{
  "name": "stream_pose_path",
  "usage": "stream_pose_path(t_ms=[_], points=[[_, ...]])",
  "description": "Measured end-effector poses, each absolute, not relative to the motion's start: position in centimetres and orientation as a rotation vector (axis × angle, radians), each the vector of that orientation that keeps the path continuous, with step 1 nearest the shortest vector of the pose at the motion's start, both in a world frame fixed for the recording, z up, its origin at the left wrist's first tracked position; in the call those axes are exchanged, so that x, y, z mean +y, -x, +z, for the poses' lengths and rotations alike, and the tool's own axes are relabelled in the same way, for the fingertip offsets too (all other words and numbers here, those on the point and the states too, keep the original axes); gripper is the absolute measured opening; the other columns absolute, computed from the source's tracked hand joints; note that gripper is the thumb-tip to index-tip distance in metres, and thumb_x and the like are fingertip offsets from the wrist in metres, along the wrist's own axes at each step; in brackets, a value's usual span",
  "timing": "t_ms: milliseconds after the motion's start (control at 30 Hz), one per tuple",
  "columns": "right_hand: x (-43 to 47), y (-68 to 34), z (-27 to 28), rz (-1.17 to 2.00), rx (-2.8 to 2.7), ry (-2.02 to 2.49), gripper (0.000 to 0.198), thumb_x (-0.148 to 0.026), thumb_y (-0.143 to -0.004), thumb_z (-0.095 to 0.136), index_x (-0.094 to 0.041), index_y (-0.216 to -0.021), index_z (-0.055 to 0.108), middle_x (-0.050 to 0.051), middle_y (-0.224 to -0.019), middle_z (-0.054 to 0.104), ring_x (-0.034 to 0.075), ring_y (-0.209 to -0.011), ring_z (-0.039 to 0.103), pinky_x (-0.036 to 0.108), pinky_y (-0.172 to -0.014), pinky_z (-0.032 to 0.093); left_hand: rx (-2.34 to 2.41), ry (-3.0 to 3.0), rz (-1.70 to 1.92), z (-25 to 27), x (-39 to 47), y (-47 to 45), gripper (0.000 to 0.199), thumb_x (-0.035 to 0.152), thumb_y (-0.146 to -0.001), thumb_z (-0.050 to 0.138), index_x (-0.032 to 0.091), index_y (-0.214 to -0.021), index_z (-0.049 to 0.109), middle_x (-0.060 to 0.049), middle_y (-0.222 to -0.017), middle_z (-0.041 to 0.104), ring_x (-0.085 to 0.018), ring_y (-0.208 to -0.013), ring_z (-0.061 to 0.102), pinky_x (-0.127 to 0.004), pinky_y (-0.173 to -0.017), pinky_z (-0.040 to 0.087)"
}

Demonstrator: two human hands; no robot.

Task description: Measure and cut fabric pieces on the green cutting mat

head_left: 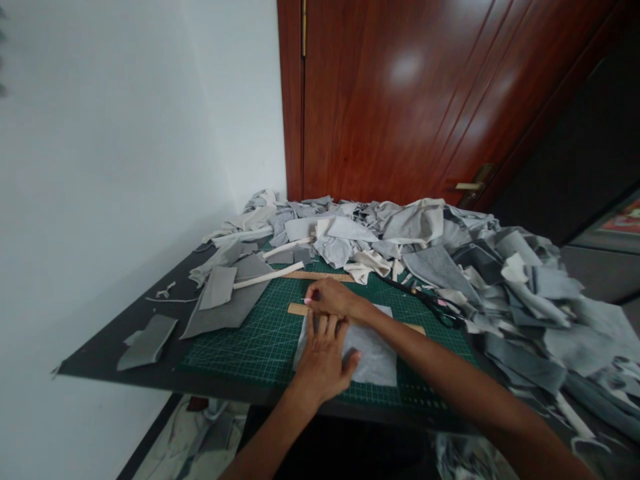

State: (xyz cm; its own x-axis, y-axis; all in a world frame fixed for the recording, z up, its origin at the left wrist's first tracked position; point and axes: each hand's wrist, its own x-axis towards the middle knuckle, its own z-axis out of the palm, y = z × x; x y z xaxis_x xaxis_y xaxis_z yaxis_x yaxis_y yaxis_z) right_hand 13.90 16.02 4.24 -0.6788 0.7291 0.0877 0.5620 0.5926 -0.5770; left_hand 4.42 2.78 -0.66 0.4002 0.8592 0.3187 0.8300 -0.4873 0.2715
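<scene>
A light grey piece of cloth (375,363) lies on the green cutting mat (240,353). Across its far edge runs a wooden ruler (296,309), partly hidden by my hands. My left hand (324,360) rests on the cloth with fingers stretched out, their tips at the ruler and the thumb apart. Just beyond it, my right hand (333,297) is closed in a pinch above the ruler's left end. A small pinkish-white spot shows at its fingertips; I cannot make out what is held. My right forearm crosses over the cloth.
A second wooden strip (320,275) lies farther back on the mat. Black-handled scissors (425,297) lie to the right. Heaped grey and white fabric scraps (410,223) line the back and right. Flat grey pieces (217,287) lie left, near the white wall (125,167).
</scene>
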Motion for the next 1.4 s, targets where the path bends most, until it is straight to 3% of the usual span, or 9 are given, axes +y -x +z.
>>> stream_pose_path(t_ms=[100, 267, 433, 667, 933, 1133, 1400], points=[[16.2, -13.6, 4.3, 0.731, -2.482, 0.984, 0.011, -0.014, -0.088, 0.067, -0.017, -0.096, 0.073, 0.002, -0.087, 0.074, 0.014, -0.075, 0.064, 0.024, -0.069, 0.045, 1.549, -2.584, 0.666, -0.8, 2.9, -4.4, 0.062, 0.056, -0.094, 0.056, 0.019, -0.144, 0.052, -0.016, -0.148, 0.051, -0.040, -0.146, 0.036, -0.069, -0.126, 0.018], [16.7, -13.7, 3.7, 0.750, -2.332, 0.899, 0.008, -0.016, -0.093, 0.064, -0.016, -0.092, 0.072, 0.006, -0.099, 0.075, 0.017, -0.090, 0.068, 0.028, -0.086, 0.049, 1.539, -2.558, 0.609, -0.3, 2.8, -4.4, 0.061, 0.055, -0.095, 0.058, 0.019, -0.144, 0.052, -0.016, -0.143, 0.054, -0.039, -0.140, 0.043, -0.067, -0.126, 0.020], [16.8, -14.3, 3.2, 0.887, -2.267, 0.933, 0.008, -0.015, -0.090, 0.068, -0.015, -0.088, 0.075, 0.005, -0.092, 0.077, 0.016, -0.085, 0.069, 0.025, -0.080, 0.050, 1.543, -2.520, 0.585, 0.6, 2.5, -4.5, 0.061, 0.052, -0.095, 0.059, 0.017, -0.144, 0.052, -0.016, -0.142, 0.054, -0.038, -0.140, 0.042, -0.067, -0.126, 0.021], [16.3, -14.1, 3.2, 0.810, -2.392, 1.061, 0.010, -0.022, -0.089, 0.071, -0.015, -0.090, 0.079, 0.004, -0.085, 0.078, 0.014, -0.075, 0.068, 0.023, -0.069, 0.046, 1.565, -2.521, 0.627, 0.3, 2.5, -4.5, 0.060, 0.052, -0.096, 0.058, 0.018, -0.145, 0.051, -0.015, -0.151, 0.046, -0.038, -0.149, 0.031, -0.064, -0.128, 0.017], [15.5, -13.8, 4.9, 0.605, -2.489, 1.107, 0.008, -0.016, -0.084, 0.071, -0.015, -0.087, 0.079, 0.003, -0.083, 0.076, 0.014, -0.074, 0.065, 0.023, -0.071, 0.044, 1.562, -2.508, 0.601, 0.4, 2.4, -4.6, 0.059, 0.052, -0.097, 0.057, 0.018, -0.144, 0.052, -0.015, -0.149, 0.048, -0.038, -0.147, 0.034, -0.064, -0.128, 0.015], [15.1, -13.7, 5.2, 0.530, -2.552, 1.128, 0.011, -0.022, -0.090, 0.069, -0.016, -0.090, 0.078, 0.007, -0.093, 0.076, 0.016, -0.083, 0.066, 0.025, -0.075, 0.044, 1.568, -2.532, 0.627, 0.1, 2.4, -4.5, 0.060, 0.054, -0.097, 0.056, 0.017, -0.144, 0.052, -0.016, -0.150, 0.047, -0.038, -0.149, 0.031, -0.064, -0.128, 0.014], [15.2, -13.9, 4.7, 0.660, -2.480, 1.038, 0.012, -0.009, -0.088, 0.063, -0.013, -0.087, 0.074, 0.003, -0.081, 0.071, 0.011, -0.071, 0.059, 0.022, -0.068, 0.040, 1.560, -2.525, 0.646, 0.0, 2.4, -4.5, 0.060, 0.055, -0.097, 0.055, 0.018, -0.144, 0.052, -0.015, -0.150, 0.047, -0.039, -0.150, 0.029, -0.064, -0.129, 0.015]])
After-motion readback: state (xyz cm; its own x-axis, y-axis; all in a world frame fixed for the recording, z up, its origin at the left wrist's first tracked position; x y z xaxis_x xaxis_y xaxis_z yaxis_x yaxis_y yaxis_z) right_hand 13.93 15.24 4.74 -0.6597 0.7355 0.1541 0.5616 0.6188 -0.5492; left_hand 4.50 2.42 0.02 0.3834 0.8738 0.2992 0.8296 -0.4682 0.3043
